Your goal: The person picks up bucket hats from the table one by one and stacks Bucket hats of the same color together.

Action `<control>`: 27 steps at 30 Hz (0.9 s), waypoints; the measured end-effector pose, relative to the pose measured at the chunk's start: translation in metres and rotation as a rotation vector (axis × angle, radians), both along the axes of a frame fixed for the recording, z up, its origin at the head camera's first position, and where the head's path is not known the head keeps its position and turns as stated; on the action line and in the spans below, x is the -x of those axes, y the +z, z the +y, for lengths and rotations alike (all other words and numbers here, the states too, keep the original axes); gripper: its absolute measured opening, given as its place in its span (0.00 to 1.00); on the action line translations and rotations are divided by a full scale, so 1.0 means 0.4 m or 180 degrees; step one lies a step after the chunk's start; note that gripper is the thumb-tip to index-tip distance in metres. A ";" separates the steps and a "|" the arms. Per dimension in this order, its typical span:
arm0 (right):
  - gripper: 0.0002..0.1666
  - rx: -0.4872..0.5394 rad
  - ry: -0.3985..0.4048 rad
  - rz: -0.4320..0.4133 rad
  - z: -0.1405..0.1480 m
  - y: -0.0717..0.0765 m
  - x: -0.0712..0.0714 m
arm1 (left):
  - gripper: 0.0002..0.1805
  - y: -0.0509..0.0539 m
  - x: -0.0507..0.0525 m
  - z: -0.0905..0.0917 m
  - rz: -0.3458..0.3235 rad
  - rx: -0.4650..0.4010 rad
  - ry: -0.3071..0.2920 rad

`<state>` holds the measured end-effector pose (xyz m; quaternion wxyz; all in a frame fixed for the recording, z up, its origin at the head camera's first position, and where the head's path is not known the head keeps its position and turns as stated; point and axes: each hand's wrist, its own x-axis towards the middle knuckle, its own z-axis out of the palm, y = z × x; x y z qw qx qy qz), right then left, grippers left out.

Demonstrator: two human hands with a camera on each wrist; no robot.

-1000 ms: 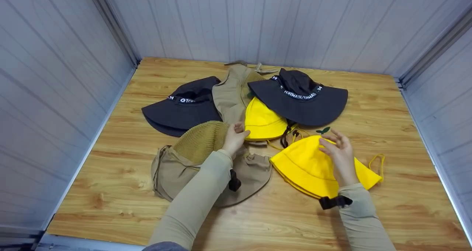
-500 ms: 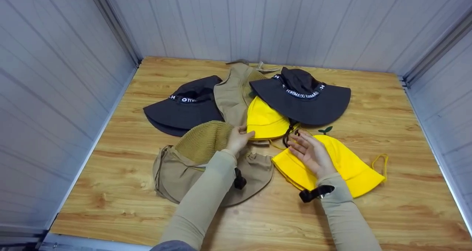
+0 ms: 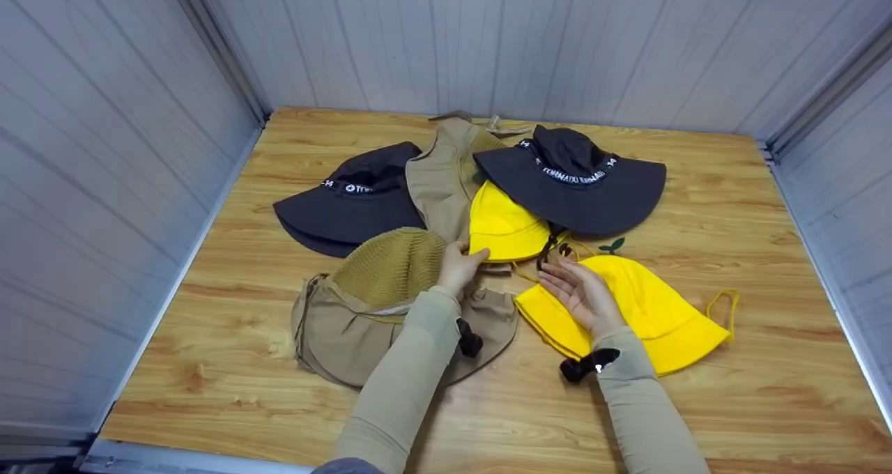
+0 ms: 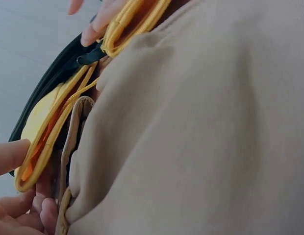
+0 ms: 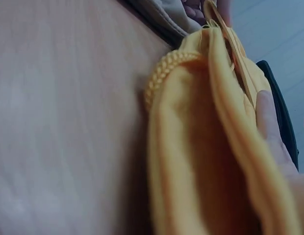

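My left hand [image 3: 460, 268] pinches the left brim edge of the rear yellow bucket hat [image 3: 505, 226]. In the left wrist view, the thumb [image 4: 12, 155] lies on the brim's outer side and the other fingers sit beneath. That hat is partly covered by a black wide-brimmed hat [image 3: 571, 188]. My right hand [image 3: 580, 296] is held over the left part of the front yellow bucket hat [image 3: 651, 307], its fingers extended near the dark cord [image 3: 547, 247]. Whether it touches the hat or cord I cannot tell. Under my left forearm lies a khaki hat [image 3: 348, 341] with a mesh crown.
Another black hat [image 3: 352, 209] lies at the back left, and a second khaki hat [image 3: 442, 174] is between the two black ones. A yellow cord loop [image 3: 728, 310] sticks out at the right. Pale panel walls [image 3: 453, 42] enclose the wooden table [image 3: 209, 390].
My right hand has moved left from the crown of the front yellow hat toward the dark cord. My left hand stays at the rear yellow hat's brim, and the view has shifted slightly.
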<state>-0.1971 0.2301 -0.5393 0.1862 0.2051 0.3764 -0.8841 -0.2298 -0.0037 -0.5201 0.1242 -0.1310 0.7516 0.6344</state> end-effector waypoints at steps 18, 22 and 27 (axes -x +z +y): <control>0.20 -0.0014 0.0007 0.0190 0.000 0.005 0.007 | 0.15 -0.016 -0.012 0.004 0.0310 -0.0501 0.0210; 0.17 -0.0026 0.0002 0.0213 0.004 0.003 0.004 | 0.13 -0.021 -0.031 0.017 0.0334 -0.0713 0.0310; 0.12 -0.0089 0.0025 0.0193 -0.001 -0.004 0.000 | 0.17 0.000 -0.053 0.027 0.0307 -0.1334 0.0552</control>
